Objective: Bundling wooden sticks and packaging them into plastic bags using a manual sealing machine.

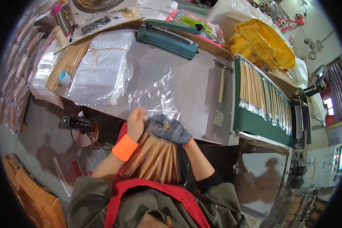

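Observation:
A bundle of wooden chopsticks (155,157), wrapped in clear film, fans down toward my lap. My right hand (169,130), in a grey glove, is closed round the bundle's upper end. Beside it, my bare left hand (136,118) is closed, with an orange band on its wrist. Its fingertips are at the near edge of a clear plastic bag (152,89) lying flat on the table (199,83); whether they pinch the bag is too small to tell. The chopsticks' top ends are hidden by the glove.
A stack of clear bags (102,68) tied with string lies on the left. A green bag sealer (167,39) stands at the back. Rows of wrapped chopsticks (262,93) rest on a green conveyor belt (245,123) at right. One loose chopstick pair (222,84) lies before it.

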`<control>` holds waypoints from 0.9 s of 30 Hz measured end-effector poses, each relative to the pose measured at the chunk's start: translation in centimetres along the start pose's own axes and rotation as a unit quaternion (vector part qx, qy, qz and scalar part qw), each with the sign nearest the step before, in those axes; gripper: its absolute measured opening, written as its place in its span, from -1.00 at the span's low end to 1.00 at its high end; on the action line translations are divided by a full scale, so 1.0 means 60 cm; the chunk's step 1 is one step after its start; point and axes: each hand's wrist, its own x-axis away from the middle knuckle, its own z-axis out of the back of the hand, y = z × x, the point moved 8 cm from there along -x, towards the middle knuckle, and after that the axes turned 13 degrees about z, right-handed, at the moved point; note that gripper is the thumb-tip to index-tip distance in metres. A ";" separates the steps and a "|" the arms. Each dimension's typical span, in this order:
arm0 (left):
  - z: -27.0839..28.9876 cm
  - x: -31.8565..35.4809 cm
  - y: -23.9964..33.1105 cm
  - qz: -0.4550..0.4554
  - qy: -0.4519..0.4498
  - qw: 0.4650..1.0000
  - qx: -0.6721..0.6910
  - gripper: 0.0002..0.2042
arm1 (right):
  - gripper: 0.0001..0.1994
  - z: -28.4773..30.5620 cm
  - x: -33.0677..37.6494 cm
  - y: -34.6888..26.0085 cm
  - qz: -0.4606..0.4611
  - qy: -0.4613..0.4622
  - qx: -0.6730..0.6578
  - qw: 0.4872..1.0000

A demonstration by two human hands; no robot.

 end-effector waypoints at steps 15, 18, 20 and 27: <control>0.139 0.183 -0.004 -0.048 -0.094 0.984 -0.146 -0.68 | -0.25 -0.071 0.273 0.103 0.038 0.166 0.081 0.982; 0.085 0.170 0.014 -0.052 -0.106 0.986 -0.117 -0.54 | -0.50 -0.014 0.283 0.137 0.035 0.280 0.113 0.953; 0.046 0.166 0.012 -0.076 -0.097 0.991 -0.052 -0.57 | -0.62 -0.034 0.234 0.098 0.048 0.288 0.242 0.926; 0.095 0.183 0.002 -0.242 -0.160 0.922 -0.256 -0.93 | -0.75 -0.092 0.217 0.131 0.057 0.120 0.502 0.855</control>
